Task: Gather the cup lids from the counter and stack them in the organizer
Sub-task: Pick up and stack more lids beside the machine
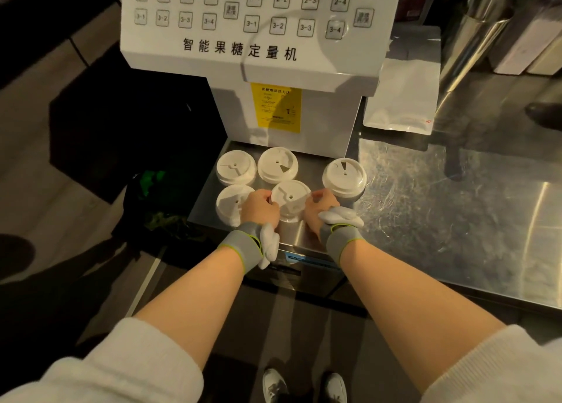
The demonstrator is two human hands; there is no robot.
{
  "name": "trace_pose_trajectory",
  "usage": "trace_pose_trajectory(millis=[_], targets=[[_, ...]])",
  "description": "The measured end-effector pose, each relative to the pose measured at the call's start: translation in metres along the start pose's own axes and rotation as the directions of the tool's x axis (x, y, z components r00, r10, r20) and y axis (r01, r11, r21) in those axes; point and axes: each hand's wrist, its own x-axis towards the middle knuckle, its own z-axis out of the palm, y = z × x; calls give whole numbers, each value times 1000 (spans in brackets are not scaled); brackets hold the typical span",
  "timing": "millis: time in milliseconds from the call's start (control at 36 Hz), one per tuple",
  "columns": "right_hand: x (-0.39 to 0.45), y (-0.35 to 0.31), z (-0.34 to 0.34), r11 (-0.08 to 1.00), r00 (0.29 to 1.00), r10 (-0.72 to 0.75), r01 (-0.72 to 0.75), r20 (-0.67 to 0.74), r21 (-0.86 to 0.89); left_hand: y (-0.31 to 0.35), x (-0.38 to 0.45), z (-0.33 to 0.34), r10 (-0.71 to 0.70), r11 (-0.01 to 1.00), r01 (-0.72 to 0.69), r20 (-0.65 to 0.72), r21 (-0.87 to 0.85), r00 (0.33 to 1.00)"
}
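Note:
Several white cup lids lie on the steel counter [425, 220] under a white dispenser machine. Two sit at the back [236, 167] [277, 164], one at the front left [229, 203], and one at the right [344, 176] stands taller, on a cup or a stack. My left hand [260, 206] and my right hand [320, 206] pinch the opposite edges of the front middle lid [290, 197]. That lid rests on something white beneath it. Rolled-down grey gloves bunch at both wrists. No organizer is in view.
The white dispenser machine [249, 38] with a yellow label overhangs the lids closely. A white pouch [401, 98] lies behind on the right, beside steel containers [474, 38]. The counter's left edge drops to a dark floor with a bin [146, 196].

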Motion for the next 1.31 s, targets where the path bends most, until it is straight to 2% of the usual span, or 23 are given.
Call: trace_pose_trajectory(millis=[194, 472, 611, 889, 1056, 1306], targets=[[2, -1, -2, 998, 1000, -11, 12, 19, -64, 4, -3, 1, 18, 997, -16, -19, 80, 1000], [-3, -1, -4, 989, 1000, -13, 17, 26, -149, 0, -16, 3, 76, 994, -78, 26, 83, 997], [-10, 1, -7, 989, 999, -3, 10, 48, -144, 6, -19, 3, -6, 1000, 6, 31, -8, 1000], [-25, 5, -10, 996, 1000, 2, -1, 8, -86, 0, -29, -1, -101, 993, 104, 61, -47, 993], [-36, 12, -12, 999, 1000, 9, -9, -3, -49, -2, -37, -2, -193, 956, 214, 119, -199, 974], [-53, 22, -18, 999, 1000, -5, 5, 8, -38, -11, -43, 0, -203, 947, 231, 142, -222, 969]])
